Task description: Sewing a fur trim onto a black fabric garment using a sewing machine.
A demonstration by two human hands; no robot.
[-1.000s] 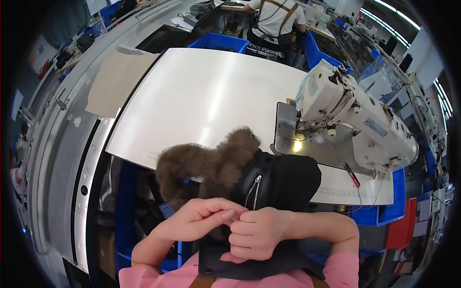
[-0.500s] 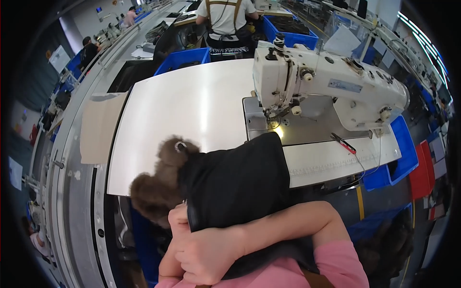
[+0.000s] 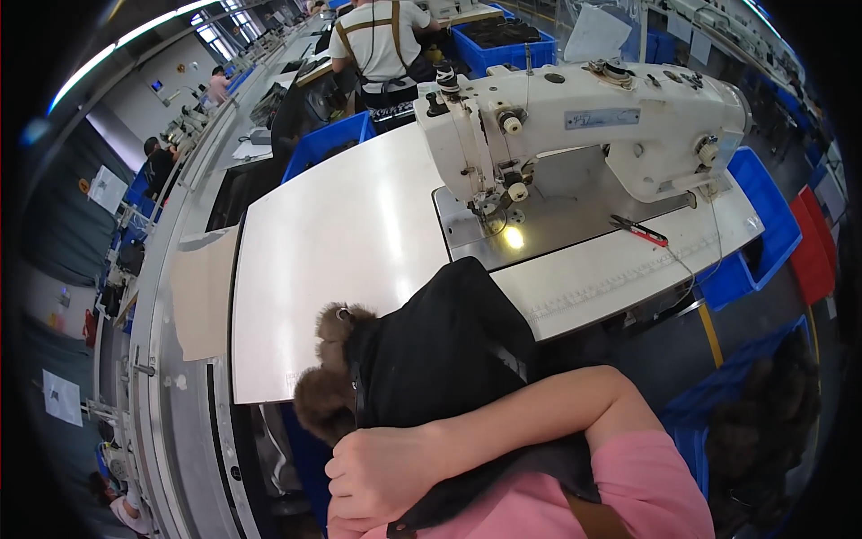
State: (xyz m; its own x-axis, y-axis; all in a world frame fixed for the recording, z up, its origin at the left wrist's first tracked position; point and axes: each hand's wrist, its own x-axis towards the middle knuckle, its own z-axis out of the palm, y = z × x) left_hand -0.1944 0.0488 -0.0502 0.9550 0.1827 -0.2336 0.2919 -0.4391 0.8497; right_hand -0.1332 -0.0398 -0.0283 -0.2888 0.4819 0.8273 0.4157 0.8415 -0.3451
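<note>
A piece of black fabric (image 3: 431, 350) with brown fur (image 3: 328, 395) along its left side lies across my front and the near edge of the white sewing table. A small metal ring or eyelet shows at the top of the fur. My right forearm, in a pink sleeve, crosses over the fabric. At its lower left edge, my right hand (image 3: 382, 472) is closed in a fist with the fabric bunched beside and under it. My left hand is hidden behind the right one; its fingers do not show.
A white sewing machine (image 3: 584, 126) stands at the right, its lamp lit. Red-handled thread snips (image 3: 642, 231) lie by it. Blue bins (image 3: 750, 234) stand around the table (image 3: 314, 234). Tan card (image 3: 202, 296) lies at the left. A person (image 3: 382, 45) works ahead.
My view has turned, so table and machine appear shifted. The fabric's far corner is folded differently. My left hand, partly visible before, has gone behind my right hand.
</note>
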